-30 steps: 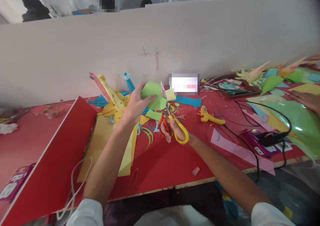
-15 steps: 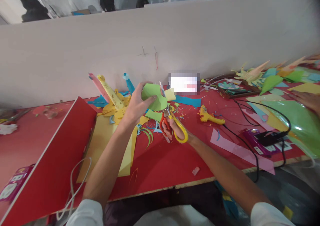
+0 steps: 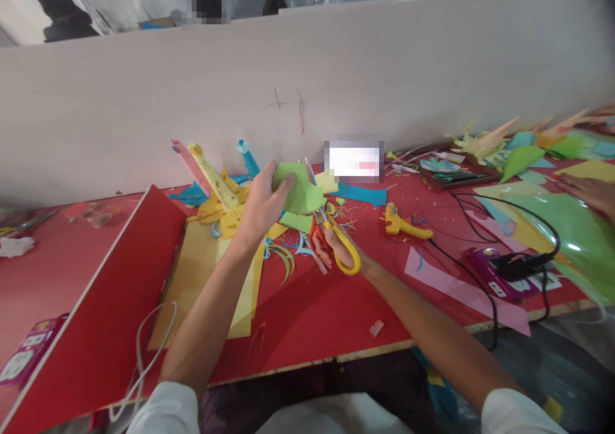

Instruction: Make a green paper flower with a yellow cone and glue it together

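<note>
Green paper point(image 3: 302, 192) is getting pinched in your left hand point(image 3: 264, 202) while your right hand point(image 3: 339, 244) is gripping scissors point(image 3: 322, 216), blades point(image 3: 310, 171) maybe touching it.

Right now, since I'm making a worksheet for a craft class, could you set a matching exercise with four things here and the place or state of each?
Things:
1. star-patterned yellow paper cone
2. curved-edged green paper piece
3. metal scissors with red and yellow handles
4. yellow plastic glue gun

Places or states:
A. held by the right hand
B. lying on the red table, joined to a black cable
C. left of the left hand
D. held by the left hand

Pairs: 1-C, 2-D, 3-A, 4-B
</note>
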The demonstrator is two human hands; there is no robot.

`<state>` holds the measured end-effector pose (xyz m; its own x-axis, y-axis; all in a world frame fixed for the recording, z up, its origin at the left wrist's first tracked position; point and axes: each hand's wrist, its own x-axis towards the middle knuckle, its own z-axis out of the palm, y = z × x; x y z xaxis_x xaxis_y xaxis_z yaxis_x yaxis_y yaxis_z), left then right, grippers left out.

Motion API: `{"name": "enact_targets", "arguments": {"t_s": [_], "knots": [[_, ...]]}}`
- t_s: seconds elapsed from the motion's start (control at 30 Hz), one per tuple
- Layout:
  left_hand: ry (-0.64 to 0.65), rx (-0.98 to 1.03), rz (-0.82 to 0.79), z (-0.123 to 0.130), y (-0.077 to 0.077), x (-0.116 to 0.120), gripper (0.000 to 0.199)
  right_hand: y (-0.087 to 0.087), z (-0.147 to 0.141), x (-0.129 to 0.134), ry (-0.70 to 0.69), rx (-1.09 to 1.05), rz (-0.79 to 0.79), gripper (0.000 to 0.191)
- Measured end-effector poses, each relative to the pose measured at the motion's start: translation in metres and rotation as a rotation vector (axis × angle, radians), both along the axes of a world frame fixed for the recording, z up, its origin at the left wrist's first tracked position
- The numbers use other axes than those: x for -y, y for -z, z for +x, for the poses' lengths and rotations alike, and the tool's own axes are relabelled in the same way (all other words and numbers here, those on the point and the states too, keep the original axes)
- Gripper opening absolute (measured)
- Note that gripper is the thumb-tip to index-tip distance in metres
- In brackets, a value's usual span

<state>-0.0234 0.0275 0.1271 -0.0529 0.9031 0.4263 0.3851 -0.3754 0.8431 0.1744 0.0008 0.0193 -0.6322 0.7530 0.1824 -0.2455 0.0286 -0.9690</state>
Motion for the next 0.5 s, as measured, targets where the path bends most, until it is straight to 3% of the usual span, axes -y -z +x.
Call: {"name": "enact_targets", "arguments": {"t_s": [0.5], "knots": [[-0.059, -0.039, 0.014, 0.0051, -0.0051, 0.0037, 0.031, 0.0003, 0.0016, -0.0012, 0.102, 0.053, 0.082, 0.074]]}}
